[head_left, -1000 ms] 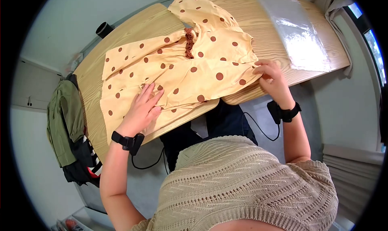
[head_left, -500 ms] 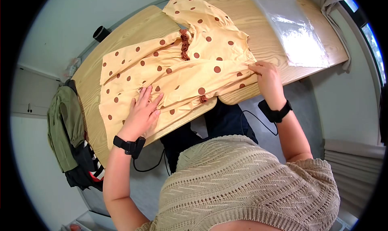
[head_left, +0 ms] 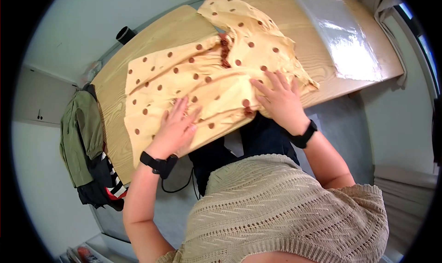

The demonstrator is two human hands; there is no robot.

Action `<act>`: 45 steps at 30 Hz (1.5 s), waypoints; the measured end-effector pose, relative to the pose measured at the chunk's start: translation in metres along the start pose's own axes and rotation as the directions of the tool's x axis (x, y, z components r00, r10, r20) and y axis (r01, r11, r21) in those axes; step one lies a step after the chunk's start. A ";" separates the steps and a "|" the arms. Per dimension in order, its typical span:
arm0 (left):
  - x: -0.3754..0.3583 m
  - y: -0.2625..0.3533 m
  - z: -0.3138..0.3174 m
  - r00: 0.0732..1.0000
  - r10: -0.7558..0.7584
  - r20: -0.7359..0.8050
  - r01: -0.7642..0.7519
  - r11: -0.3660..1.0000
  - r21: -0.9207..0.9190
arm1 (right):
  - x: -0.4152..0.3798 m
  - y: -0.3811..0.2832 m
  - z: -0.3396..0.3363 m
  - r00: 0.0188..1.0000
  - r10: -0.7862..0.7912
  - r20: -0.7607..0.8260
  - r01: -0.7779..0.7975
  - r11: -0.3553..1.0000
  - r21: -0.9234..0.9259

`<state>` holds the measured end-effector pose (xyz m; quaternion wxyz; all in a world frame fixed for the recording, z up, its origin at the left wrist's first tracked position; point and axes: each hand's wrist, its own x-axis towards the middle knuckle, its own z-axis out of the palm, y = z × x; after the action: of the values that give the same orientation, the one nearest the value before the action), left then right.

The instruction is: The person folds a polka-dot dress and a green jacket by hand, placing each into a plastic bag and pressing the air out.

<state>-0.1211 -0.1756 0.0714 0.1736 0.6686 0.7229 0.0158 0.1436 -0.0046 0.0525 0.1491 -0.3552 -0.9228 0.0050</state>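
Note:
A pale yellow dress (head_left: 184, 86) with brown polka dots lies spread across the wooden table, its skirt toward the left and a sleeve toward the far edge. Brown ruffled trim (head_left: 224, 50) shows at its waist. My left hand (head_left: 174, 128) rests flat on the skirt near the front edge, fingers spread. On the bodice side, my right hand (head_left: 283, 102) also lies with fingers spread on the fabric. Neither hand grasps anything. The near sleeve reaches out to the right beyond my right hand, and small creases run through the cloth.
Clear plastic sleeves (head_left: 340, 37) lie on the right part of the table (head_left: 317, 60). A black cup-like object (head_left: 125, 35) stands past the far left edge. Green and dark garments (head_left: 85, 129) hang at the left. A curtain (head_left: 405, 189) is at the right.
My right hand has let go of the sleeve side and moved left onto the dress, fingers now spread. The near sleeve now extends farther right. My left hand stays on the skirt.

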 end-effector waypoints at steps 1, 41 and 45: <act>-0.004 0.004 -0.001 0.999 0.040 0.003 -0.040 0.999 -0.003 | -0.004 0.003 -0.006 1.000 0.005 0.030 -0.005 1.000 -0.003; 0.022 -0.186 -0.045 0.940 -0.190 -0.285 0.222 0.971 0.087 | 0.191 -0.006 0.013 0.733 -0.647 0.210 0.558 0.748 0.359; 0.027 -0.183 -0.052 0.942 -0.181 -0.283 0.179 0.983 -0.033 | 0.196 0.000 0.017 0.834 -0.534 0.142 0.460 0.813 0.358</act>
<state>-0.3121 -0.1576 0.0670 0.0709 0.5899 0.7983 0.0983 0.0011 0.1265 0.0899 0.0883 -0.0689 -0.9820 0.1523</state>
